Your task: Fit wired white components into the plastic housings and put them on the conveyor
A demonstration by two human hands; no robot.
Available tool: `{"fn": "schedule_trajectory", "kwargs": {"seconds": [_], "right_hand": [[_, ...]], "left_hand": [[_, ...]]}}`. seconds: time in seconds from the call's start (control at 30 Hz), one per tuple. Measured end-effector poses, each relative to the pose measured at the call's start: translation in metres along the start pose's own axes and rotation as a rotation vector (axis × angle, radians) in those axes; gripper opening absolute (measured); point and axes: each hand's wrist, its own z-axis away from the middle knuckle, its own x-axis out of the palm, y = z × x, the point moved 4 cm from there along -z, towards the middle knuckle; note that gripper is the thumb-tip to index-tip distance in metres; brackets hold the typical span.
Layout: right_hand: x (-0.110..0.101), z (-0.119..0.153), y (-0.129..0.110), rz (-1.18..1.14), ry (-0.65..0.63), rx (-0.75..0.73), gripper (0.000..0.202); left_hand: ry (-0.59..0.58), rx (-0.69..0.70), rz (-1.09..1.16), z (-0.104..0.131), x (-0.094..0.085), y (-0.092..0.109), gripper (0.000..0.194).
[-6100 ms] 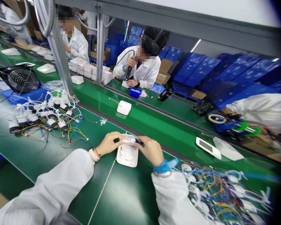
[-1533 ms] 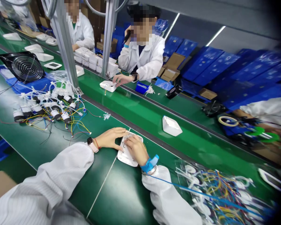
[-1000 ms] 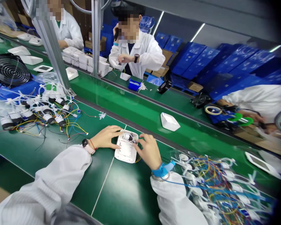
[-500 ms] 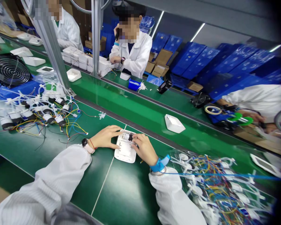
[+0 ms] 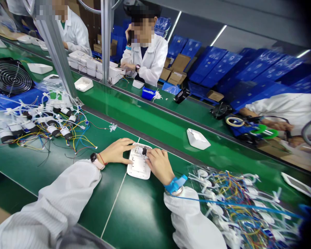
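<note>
A white plastic housing [image 5: 139, 169] lies on the green bench with its inside facing up. My left hand [image 5: 118, 151] steadies it at its upper left, thumb on the left edge and fingers at the top. Within the upper part of the housing sits a small white-and-black motor pump [image 5: 144, 151]. The bent fingers of my right hand [image 5: 160, 165] are on the pump's black end; its fingertips are partly hidden. A blue strap with a cord circles my right wrist.
Wired pumps with tubes [image 5: 53, 121] lie in a heap at left, another wired heap [image 5: 238, 204] at right. Small clear rings [image 5: 113, 127] lie near the conveyor [image 5: 155, 122], which carries a white shell [image 5: 198, 139]. A metal post [image 5: 57, 52] rises at left. Co-workers sit opposite.
The white shell and other parts on the conveyor have shifted right. My hands stay at the housing, with only a slight shift of the right fingers.
</note>
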Motion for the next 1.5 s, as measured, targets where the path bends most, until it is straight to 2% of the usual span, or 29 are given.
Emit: {"fn": "schedule_trajectory", "kwargs": {"seconds": [0.17,0.47,0.73,0.8,0.9,1.0,1.17,1.37,1.5], "right_hand": [[-0.001,0.0,0.007,-0.147,-0.018,0.026,0.009],[-0.001,0.013,-0.013,0.09,0.016,0.047,0.023],[-0.005,0.019,-0.003,-0.017,0.048,0.118,0.016],[-0.002,0.016,0.001,-0.063,0.054,0.15,0.015],[0.003,0.012,0.007,-0.115,0.062,0.191,0.012],[0.007,0.01,0.011,-0.203,0.042,0.178,0.01],[0.01,0.012,0.019,-0.364,0.052,0.163,0.007],[0.013,0.016,0.021,-0.385,0.128,0.129,0.01],[0.012,0.016,0.021,-0.392,0.188,0.088,0.009]], "left_hand": [[0.007,-0.004,0.022,0.001,0.001,0.0,0.064],[0.002,0.001,-0.001,-0.001,-0.001,0.003,0.063],[-0.001,0.012,-0.011,0.0,-0.002,0.002,0.064],[0.037,0.03,-0.032,-0.002,-0.004,0.009,0.058],[0.091,0.08,-0.134,-0.014,-0.004,0.029,0.031],[0.058,0.143,-0.301,-0.031,0.005,0.047,0.014],[-0.009,0.238,-0.379,-0.046,0.02,0.049,0.012],[-0.025,0.243,-0.322,-0.045,0.021,0.041,0.011],[-0.019,0.297,-0.343,-0.045,0.022,0.042,0.015]]}}
